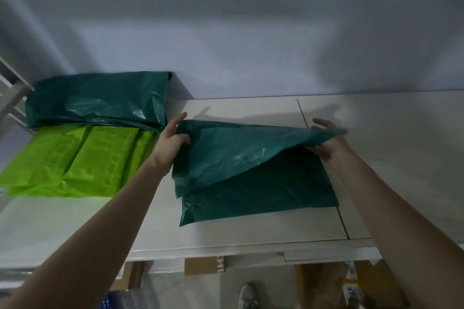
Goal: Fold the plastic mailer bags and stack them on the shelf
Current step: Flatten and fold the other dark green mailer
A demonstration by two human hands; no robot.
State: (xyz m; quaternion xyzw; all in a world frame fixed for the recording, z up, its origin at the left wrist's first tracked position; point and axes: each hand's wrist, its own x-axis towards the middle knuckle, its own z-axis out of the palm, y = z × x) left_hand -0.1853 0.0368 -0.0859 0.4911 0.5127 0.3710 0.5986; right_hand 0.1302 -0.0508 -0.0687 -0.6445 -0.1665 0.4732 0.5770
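A dark green mailer bag [241, 175] lies on the white shelf top [246, 108], its far half lifted off the surface. My left hand [173, 138] pinches the raised far-left corner. My right hand [329, 143] grips the raised far-right corner, fingers curled over the edge. The bag's near half lies flat on the shelf. To the left, a folded dark green bag [98, 100] lies on top of a stack of lime green bags [77, 160].
A pale wall [251, 32] rises directly behind the shelf. A white rack frame [12, 98] stands at the far left. Below the shelf's front edge are cardboard boxes [204, 264], other packaged goods and a shoe [247, 296] on the floor.
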